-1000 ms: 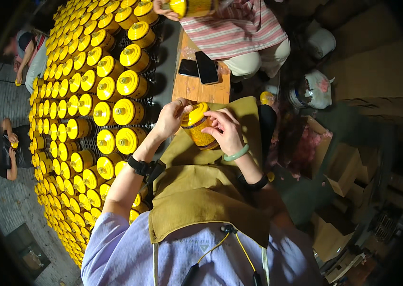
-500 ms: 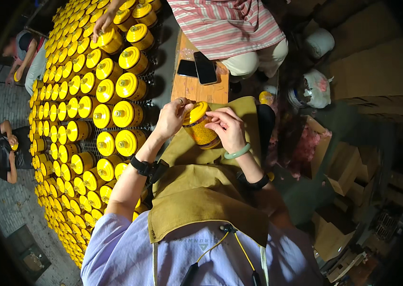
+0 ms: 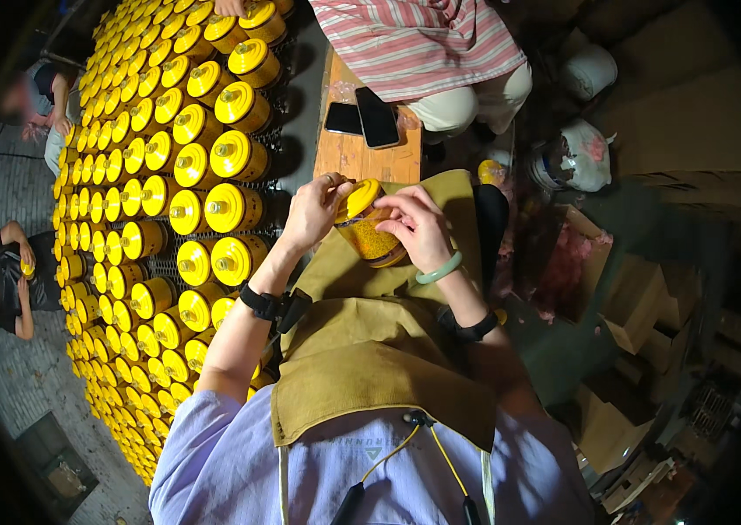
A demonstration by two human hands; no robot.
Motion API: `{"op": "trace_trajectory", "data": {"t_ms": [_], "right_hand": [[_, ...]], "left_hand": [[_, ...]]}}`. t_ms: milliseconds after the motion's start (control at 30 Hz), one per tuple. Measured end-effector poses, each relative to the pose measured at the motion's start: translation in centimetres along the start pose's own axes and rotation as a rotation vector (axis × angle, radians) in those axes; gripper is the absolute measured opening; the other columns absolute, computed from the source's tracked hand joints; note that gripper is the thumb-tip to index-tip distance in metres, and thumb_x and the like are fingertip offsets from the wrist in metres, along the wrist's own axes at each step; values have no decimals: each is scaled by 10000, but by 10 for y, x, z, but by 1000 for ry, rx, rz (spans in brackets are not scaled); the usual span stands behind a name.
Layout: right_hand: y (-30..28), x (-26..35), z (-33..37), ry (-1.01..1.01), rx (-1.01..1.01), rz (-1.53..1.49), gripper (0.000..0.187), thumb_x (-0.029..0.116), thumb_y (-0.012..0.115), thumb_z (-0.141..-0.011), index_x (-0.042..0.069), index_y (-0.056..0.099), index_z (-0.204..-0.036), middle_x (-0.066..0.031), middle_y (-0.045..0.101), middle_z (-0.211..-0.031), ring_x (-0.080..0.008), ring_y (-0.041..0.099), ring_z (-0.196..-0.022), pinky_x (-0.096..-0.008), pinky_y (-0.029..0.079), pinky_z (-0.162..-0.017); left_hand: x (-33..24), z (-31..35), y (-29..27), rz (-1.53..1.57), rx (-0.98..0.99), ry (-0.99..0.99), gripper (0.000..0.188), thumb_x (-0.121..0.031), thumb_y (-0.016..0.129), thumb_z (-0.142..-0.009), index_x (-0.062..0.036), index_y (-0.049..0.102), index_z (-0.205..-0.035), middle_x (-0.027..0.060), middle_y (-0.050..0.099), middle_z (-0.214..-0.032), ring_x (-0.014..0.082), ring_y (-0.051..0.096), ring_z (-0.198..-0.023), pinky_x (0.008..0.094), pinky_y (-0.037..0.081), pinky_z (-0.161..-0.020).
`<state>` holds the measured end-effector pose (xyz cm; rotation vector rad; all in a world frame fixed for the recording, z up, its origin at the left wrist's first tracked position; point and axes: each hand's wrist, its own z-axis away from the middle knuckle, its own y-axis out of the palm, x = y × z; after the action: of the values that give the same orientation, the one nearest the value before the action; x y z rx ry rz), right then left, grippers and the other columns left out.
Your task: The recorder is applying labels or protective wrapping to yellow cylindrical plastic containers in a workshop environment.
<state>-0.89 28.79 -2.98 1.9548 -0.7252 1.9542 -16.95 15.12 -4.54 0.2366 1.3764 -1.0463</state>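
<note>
Over my lap I have a yellow canister [image 3: 370,240] with a smooth domed yellow top and a speckled yellow-and-dark body, tilted toward me. My left hand [image 3: 313,213] is closed on its left side, thumb and fingers pinched by the top's left edge; what lies between those fingertips is hidden. At the right, my right hand [image 3: 420,229] has thumb and forefinger bent together against the canister's side, just below the top's rim. Left of my arms, many similar yellow canisters [image 3: 235,207] lie in rows, their ends with small metal fittings showing.
Two phones [image 3: 376,117] lie on a wooden bench [image 3: 361,157] ahead. Beyond sits a person in a striped apron [image 3: 423,44]; a hand [image 3: 230,7] reaches over the canisters. Two people [image 3: 24,271] stand at far left. Open cartons [image 3: 563,262] and buckets [image 3: 587,72] are on the right.
My hands stay on the canister, with the right hand shifted slightly. The other person's hand has moved off a canister toward the top edge of the view.
</note>
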Motion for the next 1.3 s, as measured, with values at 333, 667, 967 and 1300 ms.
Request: {"op": "trace_trajectory", "data": {"t_ms": [333,667,967,1300], "right_hand": [[-2,4,-2,67,168,134,113,-42,555,-860,48,513,-915,-105,599,-818,-198,619,-657,-312,467,-556],[3,25,24,-230,185,187,200,-152,507,-837,-4,572,-954,-70,587,-819,-149,594,-627,-260,486,-556],[15,-19,30,119,378,155,234,-23,558,-872,-27,635,-1093,-125,612,-791,-199,627,-614,-283,509,-563],[-83,20,-60,299,-291,-1082,351,92,464,-984,9,511,-1322,-73,639,-1102,-164,636,-830,-282,540,-731]], "left_hand": [[-26,-2,-7,-216,-35,-36,338,-313,633,-921,15,690,-979,215,701,-868,325,702,-805,369,542,-711],[-1,-18,-5,101,-274,-186,345,-274,633,-937,58,684,-1020,202,711,-870,211,688,-778,326,523,-715],[-23,-2,-1,563,-385,-150,282,-234,590,-981,41,649,-980,76,685,-818,96,617,-713,251,518,-668],[-30,8,-18,770,61,-111,258,-243,568,-995,-11,646,-1076,14,667,-937,84,630,-815,256,529,-751]]}}
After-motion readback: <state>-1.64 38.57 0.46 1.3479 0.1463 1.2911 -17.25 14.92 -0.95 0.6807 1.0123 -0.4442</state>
